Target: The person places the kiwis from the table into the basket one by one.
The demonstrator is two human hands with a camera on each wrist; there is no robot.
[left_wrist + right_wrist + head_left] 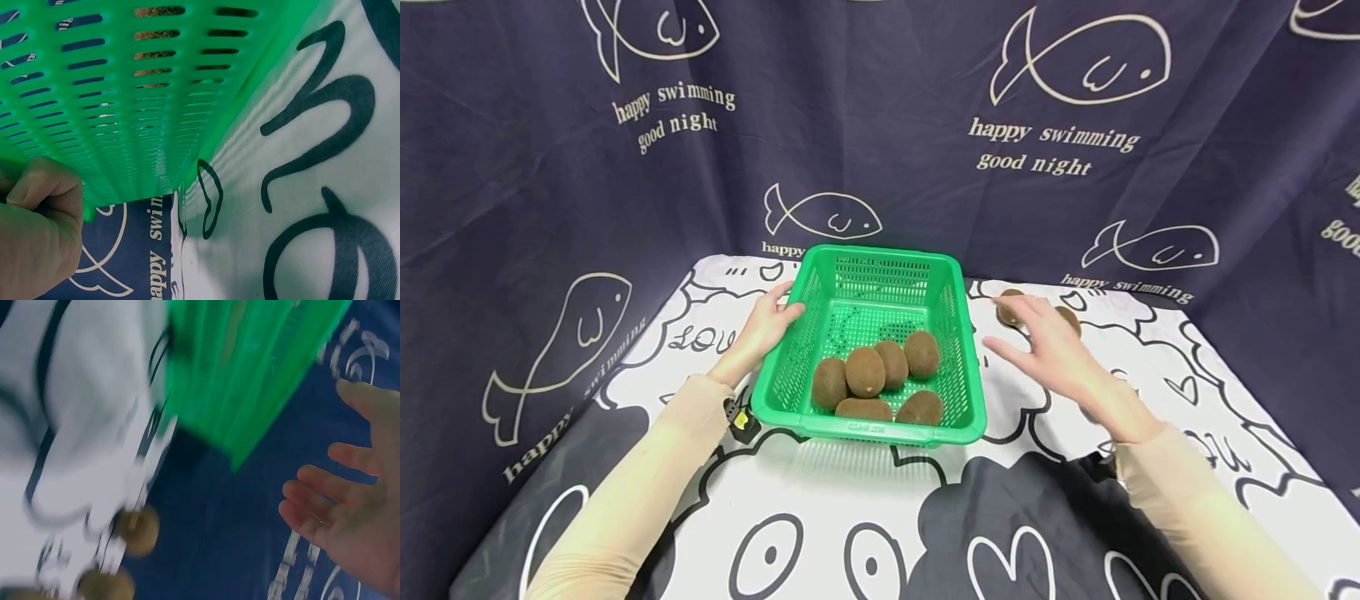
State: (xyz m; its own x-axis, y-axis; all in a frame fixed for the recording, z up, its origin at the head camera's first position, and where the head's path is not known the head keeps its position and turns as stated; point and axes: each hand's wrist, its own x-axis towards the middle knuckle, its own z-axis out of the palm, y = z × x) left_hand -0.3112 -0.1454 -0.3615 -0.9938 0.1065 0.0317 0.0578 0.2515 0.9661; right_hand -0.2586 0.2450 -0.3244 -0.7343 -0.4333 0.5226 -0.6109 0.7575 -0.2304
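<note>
A green plastic basket with slotted walls stands on the table, several brown kiwis gathered in its near half. At its left side my left hand grips the rim; the left wrist view shows curled fingers against the slotted wall. My right hand is in the air just right of the basket, apart from it, with fingers spread and nothing held. Behind that hand, loose kiwis lie on the table and are partly hidden in the head view. The right wrist view shows kiwis there too, blurred.
A white cloth with black doodles covers the table. Behind and beside it hangs a dark blue curtain printed with fish and words, close to the basket's far side.
</note>
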